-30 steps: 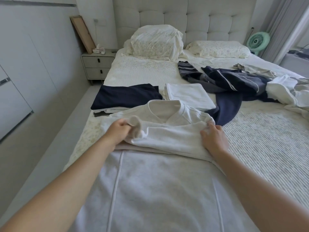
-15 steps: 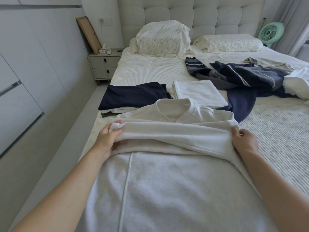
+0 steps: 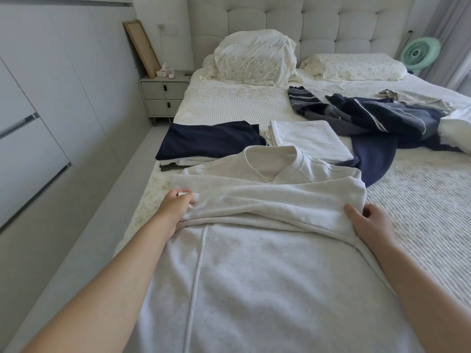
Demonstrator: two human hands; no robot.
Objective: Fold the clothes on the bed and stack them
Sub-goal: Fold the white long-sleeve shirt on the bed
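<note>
Gripping a folded-over band of the white sweatshirt [image 3: 254,263] at both ends, I have my left hand [image 3: 175,207] curled round the fabric at its left edge, fingers bunched into the cloth, and my right hand [image 3: 369,222] holding the right end, thumb on top and fingers tucked under the fold. The sweatshirt lies flat along the near half of the bed [image 3: 420,200], collar pointing toward the headboard, its body running down to the foot edge between my arms. Just beyond the collar, near the bed's left edge, sits a folded navy garment [image 3: 211,141] on top of some paler folded pieces. Beside it, toward the middle, lies a folded white garment [image 3: 308,138]. Toward the right edge sprawls an unfolded heap of dark striped clothes [image 3: 377,121], with pale loose garments [image 3: 413,98] past it. Two pillows [image 3: 254,59] rest against the headboard. A nightstand [image 3: 163,95] stands off the bed's far left corner, and a green fan [image 3: 419,53] off the far right.
</note>
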